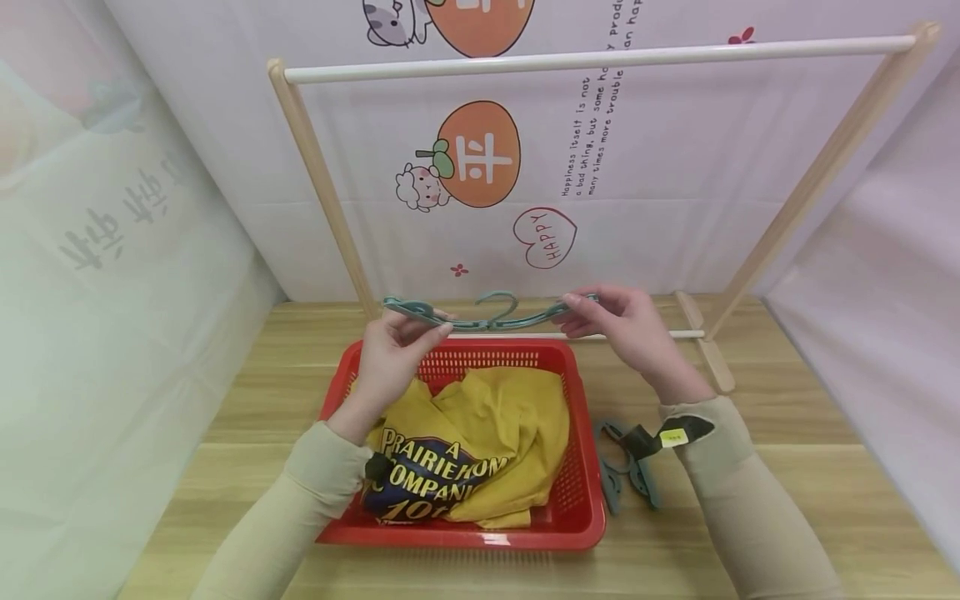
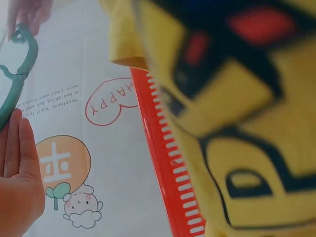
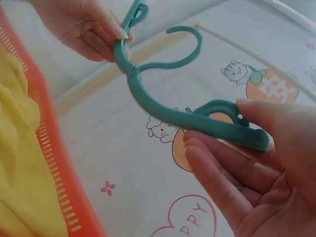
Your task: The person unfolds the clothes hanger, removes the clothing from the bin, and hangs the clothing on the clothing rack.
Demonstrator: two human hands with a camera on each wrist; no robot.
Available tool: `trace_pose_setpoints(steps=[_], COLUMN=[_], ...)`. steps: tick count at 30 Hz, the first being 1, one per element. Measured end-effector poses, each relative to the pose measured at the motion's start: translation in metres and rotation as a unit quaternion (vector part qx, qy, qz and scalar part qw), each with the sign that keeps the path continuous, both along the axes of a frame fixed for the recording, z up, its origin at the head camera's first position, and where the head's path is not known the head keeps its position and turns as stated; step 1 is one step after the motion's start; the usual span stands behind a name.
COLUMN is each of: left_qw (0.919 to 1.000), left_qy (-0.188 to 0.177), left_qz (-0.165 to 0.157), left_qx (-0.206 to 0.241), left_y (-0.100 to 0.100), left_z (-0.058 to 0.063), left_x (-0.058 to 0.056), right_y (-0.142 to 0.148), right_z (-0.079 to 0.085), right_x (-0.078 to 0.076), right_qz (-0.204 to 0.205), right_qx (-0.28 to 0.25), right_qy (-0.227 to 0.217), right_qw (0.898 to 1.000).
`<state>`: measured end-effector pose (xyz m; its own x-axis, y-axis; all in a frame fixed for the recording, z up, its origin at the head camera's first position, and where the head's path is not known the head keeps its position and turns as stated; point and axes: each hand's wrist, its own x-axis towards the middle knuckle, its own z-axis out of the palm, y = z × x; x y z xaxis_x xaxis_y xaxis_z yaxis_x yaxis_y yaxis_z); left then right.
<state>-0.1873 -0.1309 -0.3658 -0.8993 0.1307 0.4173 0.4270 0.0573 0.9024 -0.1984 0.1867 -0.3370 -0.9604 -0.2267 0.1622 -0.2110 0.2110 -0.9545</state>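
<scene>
A green folding clothes hanger is spread out, its hook pointing up, above the back rim of a red basket. My left hand pinches its left arm between thumb and fingers. At the other end, my right hand grips the right arm; in the right wrist view the thumb lies on top of the hanger and the fingers curl beneath. Below, a yellow T-shirt with dark printed lettering lies crumpled in the basket.
Behind the basket stands a wooden drying rack with a white top rail and a foot at right. Folded green hangers lie on the wooden table, right of the basket. Printed white cloth covers the back and sides.
</scene>
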Motion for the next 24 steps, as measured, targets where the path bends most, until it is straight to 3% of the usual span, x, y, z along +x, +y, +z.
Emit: trace_pose_setpoints(steps=[4, 11, 16, 24], left_qw=[0.9978, 0.9883, 0.9683, 0.9324], left_qy=[-0.038, -0.073, -0.105, -0.141], left_qz=[-0.01, -0.044, -0.095, -0.161], left_qx=[0.052, 0.127, 0.206, 0.291], left_y=[0.0, 0.001, 0.006, 0.015], left_z=[0.001, 0.002, 0.003, 0.004], left_x=[0.0, 0.0, 0.002, 0.005], right_y=[0.003, 0.004, 0.003, -0.002], right_z=[-0.004, -0.007, -0.008, -0.01], right_x=[-0.002, -0.001, 0.0, 0.005], right_qz=[0.001, 0.018, 0.031, 0.071], right_qx=[-0.034, -0.091, -0.147, -0.26], right_qy=[-0.008, -0.028, -0.046, -0.087], right_qw=[0.999, 0.995, 0.988, 0.959])
